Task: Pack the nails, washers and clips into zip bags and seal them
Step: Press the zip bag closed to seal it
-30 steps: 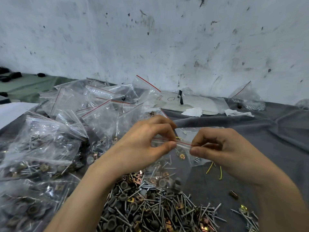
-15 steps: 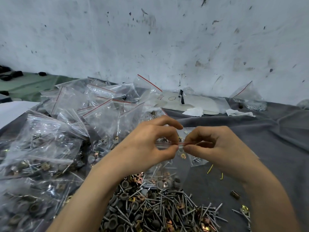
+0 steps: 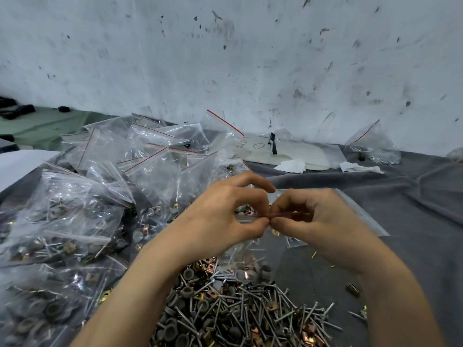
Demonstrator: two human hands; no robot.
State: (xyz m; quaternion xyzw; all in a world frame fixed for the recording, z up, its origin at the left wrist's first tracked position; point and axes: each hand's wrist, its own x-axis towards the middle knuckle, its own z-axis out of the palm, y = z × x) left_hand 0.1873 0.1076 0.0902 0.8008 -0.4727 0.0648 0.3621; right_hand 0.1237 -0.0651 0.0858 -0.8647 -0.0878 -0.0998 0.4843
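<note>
- Head view: I see the left hand (image 3: 223, 219) and the right hand (image 3: 320, 224) meeting, thumb tips just about touching, in the middle of the frame. The fingers (image 3: 250, 194) of each are curled and pinching the red-lined seal strip of a clear zip bag (image 3: 250, 250).
- The zip bag hangs from that pinch, held up over the table. Nails, a brass-coloured clip and some grey washers show through the plastic. I cannot tell whether the strip is pressed closed along its whole length.
- Directly beneath it lies the loose pile (image 3: 238, 314) of nails, grey washers and copper and brass clips.
- The table (image 3: 413, 201) is draped in a wrinkled grey cloth and stands against a scuffed, black-flecked white wall (image 3: 225, 58).
- To the left, a heap of filled bags (image 3: 82, 214) crowds right up to the left forearm.
- At the back I see a white board (image 3: 298, 151) with two crumpled tissues (image 3: 290, 165) in front of it, and a separate bag of small metal parts (image 3: 373, 146).
- A stray clip (image 3: 353, 290) sits near the right forearm.
</note>
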